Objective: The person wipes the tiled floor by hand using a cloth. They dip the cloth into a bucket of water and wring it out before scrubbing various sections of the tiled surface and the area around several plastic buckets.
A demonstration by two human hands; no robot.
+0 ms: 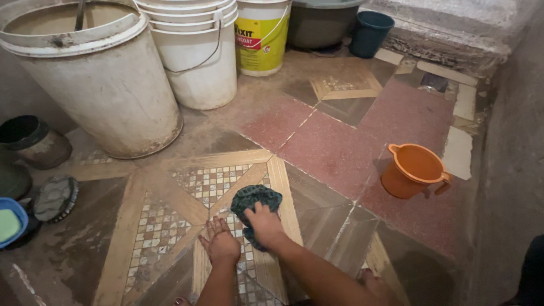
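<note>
Lying under right-hand fingers [258,214]: dark cloth [255,199]

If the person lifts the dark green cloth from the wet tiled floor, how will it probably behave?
The dark green cloth would probably hang limp: it lies crumpled in soft folds under the right hand. It may feel heavy for its size, since the tiled floor around it looks wet. It seems unlikely to slide on its own.

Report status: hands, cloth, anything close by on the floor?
Left hand flat on wet mosaic tile floor, empty. Right hand pressing dark green cloth onto tiles. Orange jug stands apart to the right; big white bucket behind.
</note>
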